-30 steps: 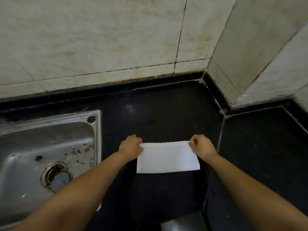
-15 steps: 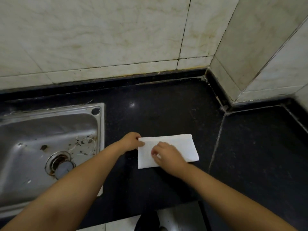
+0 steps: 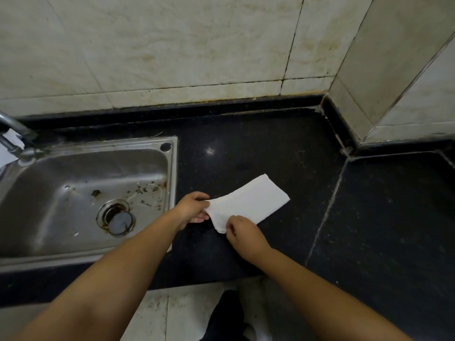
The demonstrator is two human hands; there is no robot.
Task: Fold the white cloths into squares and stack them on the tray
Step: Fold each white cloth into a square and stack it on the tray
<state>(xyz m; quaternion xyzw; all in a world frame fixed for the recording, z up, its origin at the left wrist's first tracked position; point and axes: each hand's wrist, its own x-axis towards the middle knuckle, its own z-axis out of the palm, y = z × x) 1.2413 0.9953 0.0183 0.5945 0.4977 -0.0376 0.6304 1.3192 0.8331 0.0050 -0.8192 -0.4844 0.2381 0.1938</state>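
A white cloth (image 3: 253,202), folded into a long rectangle, lies slanted on the black counter (image 3: 246,153), its far end pointing up and right. My left hand (image 3: 191,208) pinches the cloth's near left corner between thumb and fingers. My right hand (image 3: 242,230) pinches the near bottom corner, fingers curled over the edge. The near end of the cloth is slightly lifted and wrinkled. No tray is in view.
A steel sink (image 3: 81,193) with a drain (image 3: 117,219) and bits of debris sits left of the cloth. A tap (image 3: 14,129) stands at the far left. Tiled walls (image 3: 172,50) form a corner at the back right. The counter's front edge runs below my arms.
The cloth has turned from lying square to slanting up and right. My right hand slid from the far right corner, across the cloth, to its near corner. My left hand kept its corner.
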